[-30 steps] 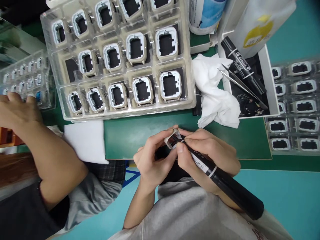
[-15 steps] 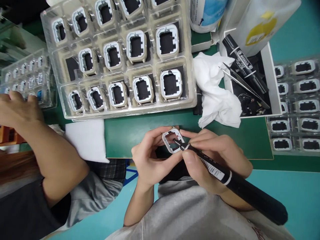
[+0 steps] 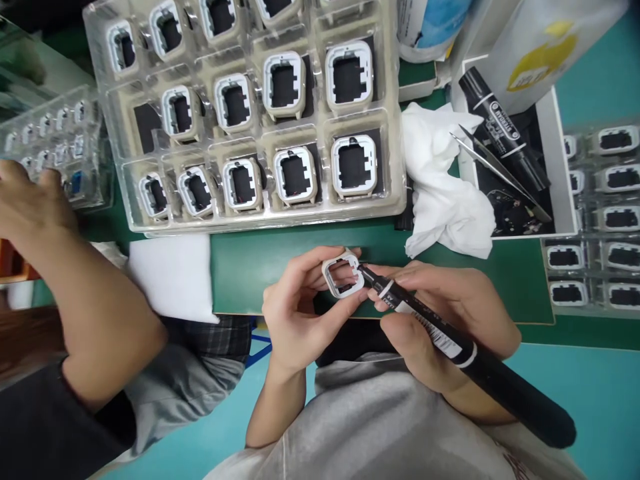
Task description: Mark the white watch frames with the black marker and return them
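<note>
Between the thumb and fingers of my left hand (image 3: 305,310) sits a white, rounded-square watch-case frame (image 3: 327,275), tilted, its middle open. My right hand (image 3: 450,320) grips a black marker pen (image 3: 480,373) with a pale label; its thumb lies along the barrel. The pen's tip meets the right edge of the frame, though I cannot tell whether it touches. Beyond my hands, a clear plastic tray (image 3: 280,217) holds several similar white frames (image 3: 354,163) in its compartments. One compartment at the tray's left has only a dark pad showing.
Crumpled white tissue (image 3: 445,193) lies right of the tray. Beside it, a white box (image 3: 565,167) holds a black marker (image 3: 500,127), tweezers (image 3: 500,175) and a bottle (image 3: 545,53). More trayed frames (image 3: 570,293) stand far right. A co-worker's arm (image 3: 110,307) reaches in at left, near a white cloth (image 3: 170,277).
The marker's tip has moved from inside the frame's opening to its right edge. My left hand has turned the frame slightly. The co-worker's arm has shifted a little left.
</note>
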Tool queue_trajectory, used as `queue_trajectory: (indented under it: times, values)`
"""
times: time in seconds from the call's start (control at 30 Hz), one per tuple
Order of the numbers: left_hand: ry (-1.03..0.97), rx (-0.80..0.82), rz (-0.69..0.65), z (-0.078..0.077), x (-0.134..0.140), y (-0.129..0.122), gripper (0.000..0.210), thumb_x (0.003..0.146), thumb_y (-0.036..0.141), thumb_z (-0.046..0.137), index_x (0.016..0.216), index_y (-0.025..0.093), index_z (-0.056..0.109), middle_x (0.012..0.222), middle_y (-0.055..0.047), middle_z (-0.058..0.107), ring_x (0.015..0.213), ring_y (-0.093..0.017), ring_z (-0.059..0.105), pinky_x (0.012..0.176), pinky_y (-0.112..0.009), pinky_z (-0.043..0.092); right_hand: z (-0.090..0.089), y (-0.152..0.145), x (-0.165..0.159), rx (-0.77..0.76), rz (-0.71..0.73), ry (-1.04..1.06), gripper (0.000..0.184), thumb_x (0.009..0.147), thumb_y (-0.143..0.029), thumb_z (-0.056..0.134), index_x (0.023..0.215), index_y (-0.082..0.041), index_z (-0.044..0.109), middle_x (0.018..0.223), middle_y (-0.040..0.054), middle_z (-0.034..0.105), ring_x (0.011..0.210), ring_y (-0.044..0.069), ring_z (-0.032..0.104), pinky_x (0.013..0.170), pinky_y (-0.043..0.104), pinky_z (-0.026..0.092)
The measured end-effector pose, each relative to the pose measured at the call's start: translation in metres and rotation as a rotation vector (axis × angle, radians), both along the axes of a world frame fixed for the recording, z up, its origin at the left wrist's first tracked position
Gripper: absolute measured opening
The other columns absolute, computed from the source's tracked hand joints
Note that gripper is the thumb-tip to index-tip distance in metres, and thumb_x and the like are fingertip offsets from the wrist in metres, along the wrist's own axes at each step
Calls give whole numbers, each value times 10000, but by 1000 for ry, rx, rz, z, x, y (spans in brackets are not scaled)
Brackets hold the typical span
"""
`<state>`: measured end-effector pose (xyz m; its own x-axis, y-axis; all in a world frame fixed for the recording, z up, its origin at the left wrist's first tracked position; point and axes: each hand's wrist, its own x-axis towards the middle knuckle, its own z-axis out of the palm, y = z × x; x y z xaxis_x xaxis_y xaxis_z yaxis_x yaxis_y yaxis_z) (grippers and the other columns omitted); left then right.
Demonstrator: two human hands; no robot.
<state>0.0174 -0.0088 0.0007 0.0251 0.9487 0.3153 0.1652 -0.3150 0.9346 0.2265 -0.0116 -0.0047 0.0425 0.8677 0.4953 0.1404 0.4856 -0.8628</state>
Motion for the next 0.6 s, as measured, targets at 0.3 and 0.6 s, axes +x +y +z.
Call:
queue_trajectory:
  times: [0.3, 0.6]
  values:
    - [115, 19, 45, -3, -1, -2, 561, 1133, 328, 1060, 1654, 312, 854, 1424, -75, 1007, 1168, -294, 1033, 1031, -347, 881, 14, 11, -18, 64, -80, 16, 386, 955, -70, 965, 1249, -279, 827, 976, 11, 901, 929, 295, 991, 894, 406, 901]
    - [56, -27, -119, -3, -15, 5, 763, 1145, 311, 1040, 1857, 361, 770, 1480, -112, 993, 1210, -319, 1029, 1059, -374, 878, 13, 12, -26, 162, -94, -41, 389, 957, -31, 952, 1216, -291, 823, 1041, 49, 951, 928, 321, 999, 831, 438, 914]
